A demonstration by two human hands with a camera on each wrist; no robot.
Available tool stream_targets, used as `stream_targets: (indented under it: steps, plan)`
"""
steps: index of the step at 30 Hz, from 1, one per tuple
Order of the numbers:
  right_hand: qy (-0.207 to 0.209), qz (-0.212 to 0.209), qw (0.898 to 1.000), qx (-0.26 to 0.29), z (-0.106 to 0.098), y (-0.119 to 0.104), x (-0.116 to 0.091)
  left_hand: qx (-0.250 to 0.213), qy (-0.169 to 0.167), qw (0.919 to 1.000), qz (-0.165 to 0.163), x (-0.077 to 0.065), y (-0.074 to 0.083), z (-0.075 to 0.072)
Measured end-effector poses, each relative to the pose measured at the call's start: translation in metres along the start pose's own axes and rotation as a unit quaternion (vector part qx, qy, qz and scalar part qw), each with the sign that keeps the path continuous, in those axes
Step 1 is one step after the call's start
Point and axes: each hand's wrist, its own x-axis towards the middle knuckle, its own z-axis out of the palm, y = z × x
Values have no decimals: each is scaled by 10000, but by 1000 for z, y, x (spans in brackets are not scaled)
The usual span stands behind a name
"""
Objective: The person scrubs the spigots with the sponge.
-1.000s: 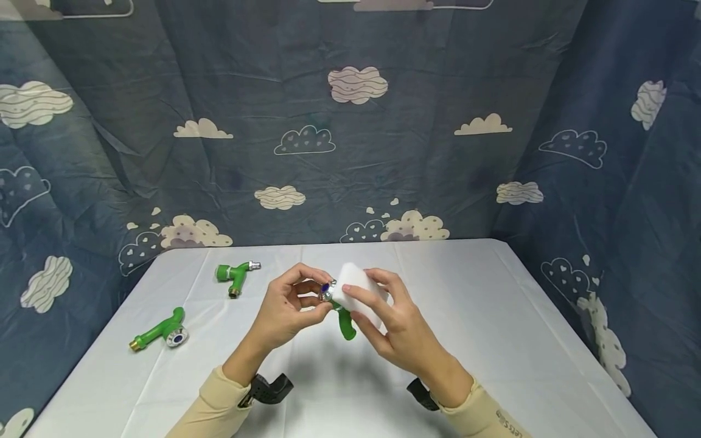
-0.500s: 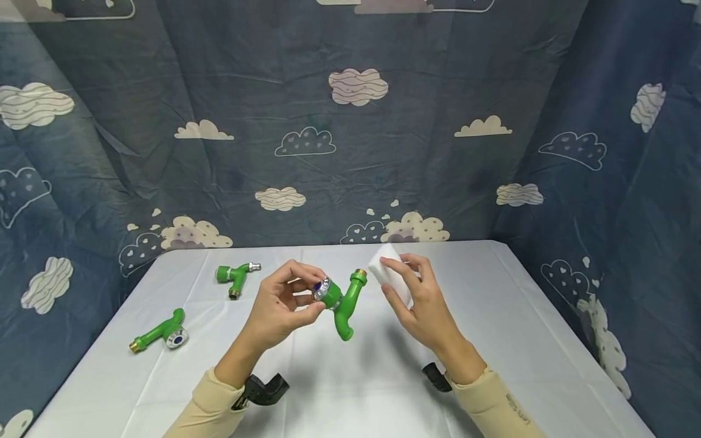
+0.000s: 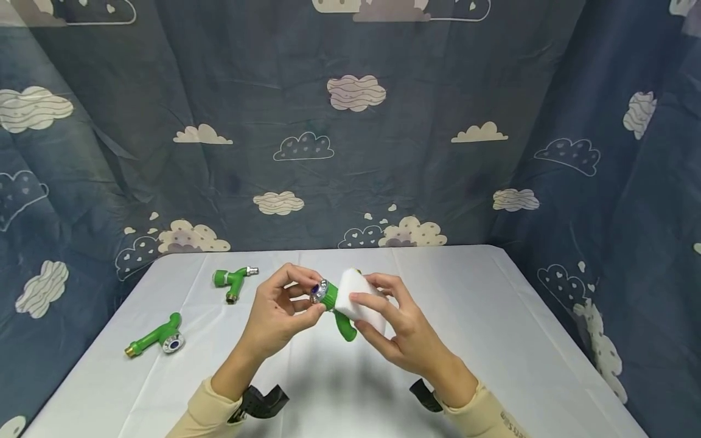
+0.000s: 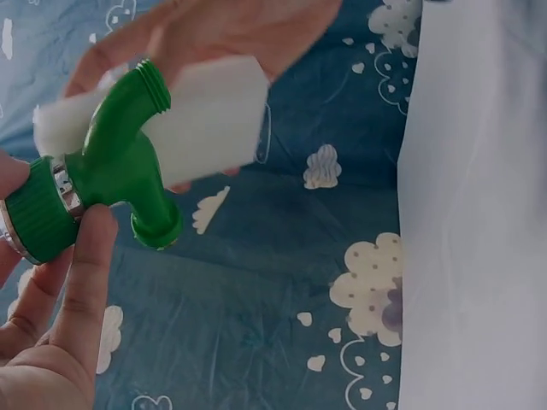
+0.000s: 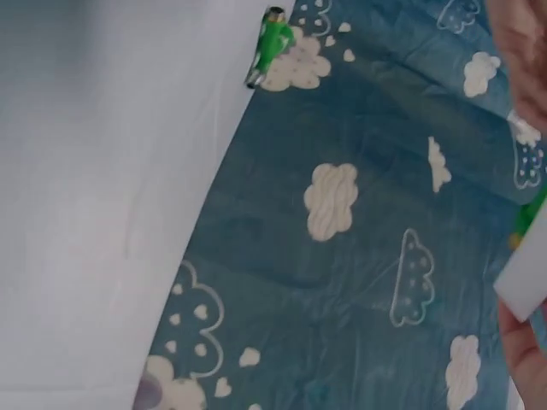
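My left hand (image 3: pixel 282 310) pinches a green tap (image 4: pixel 120 166) by its ribbed knob, which has a chrome cap with a blue centre. The tap is held up above the table, its curved spout (image 3: pixel 345 326) pointing down in the head view. In my right hand (image 3: pixel 402 322) a white sponge block (image 3: pixel 358 296) is gripped between fingers and thumb, overlapping the tap's body in the head view. In the left wrist view the sponge lies behind the tap. At the right edge of the right wrist view, only part of the sponge (image 5: pixel 526 273) and fingers show.
Two more green taps lie on the white-covered table (image 3: pixel 465 340): one tap (image 3: pixel 234 282) with a metal nozzle at the back left, another tap (image 3: pixel 157 336) with a chrome knob nearer the left edge. A dark blue cloud-patterned curtain (image 3: pixel 416 170) stands behind and beside the table.
Half a second ago the sponge was held off to the right, with the tap's threaded end showing. Now the right hand has brought it back left over the tap. The left hand keeps its grip.
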Motion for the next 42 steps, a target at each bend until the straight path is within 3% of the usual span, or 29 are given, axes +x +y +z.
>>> stream_targets:
  steps: [7,13,16,21,27,37,42]
  plan:
    - [73,798,9963,-300,-4,18,-8,-264,-129,9995,128,-2,2,1]
    - [432,1358,9897,-96,-16,23,-6,-608,-239,9979,32,-1,4,-4]
    - [587,1301,9897,121,-23,13,-1,-580,-250,9980,-72,0,3,-5]
    - [421,576,9964,467,-21,-10,7,-558,-212,9979,-265,1,1,-1]
    - [190,72,9994,296,-8,-17,8,-542,-242,9977,-325,1,3,2]
    - [320,1054,9934,-327,-5,16,-3,-554,-261,9977,-280,0,4,-4]
    - [505,1232,9910,-139,-13,15,-1,-563,-57,9982,-197,1,5,-7]
